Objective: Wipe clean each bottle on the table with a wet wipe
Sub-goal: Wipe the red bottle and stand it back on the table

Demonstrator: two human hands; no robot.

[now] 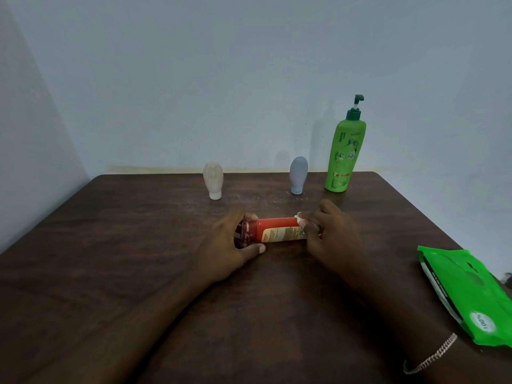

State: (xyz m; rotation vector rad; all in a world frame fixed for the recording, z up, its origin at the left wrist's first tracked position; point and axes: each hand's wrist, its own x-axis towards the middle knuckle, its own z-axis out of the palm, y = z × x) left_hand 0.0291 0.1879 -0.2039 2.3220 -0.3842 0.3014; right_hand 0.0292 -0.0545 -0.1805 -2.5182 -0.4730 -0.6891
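Note:
A red bottle (277, 230) with a pale label lies on its side in the middle of the dark wooden table (124, 245). My left hand (232, 245) grips its cap end. My right hand (329, 234) wraps a white wet wipe (300, 217) round the bottle's other end. At the back stand a beige squeeze bottle (213, 180), a grey squeeze bottle (298, 174), both on their caps, and a tall green pump bottle (343, 153).
A green wet-wipe pack (468, 289) lies at the table's right edge, partly over it. A pale wall runs close behind the table's far edge and along the left side.

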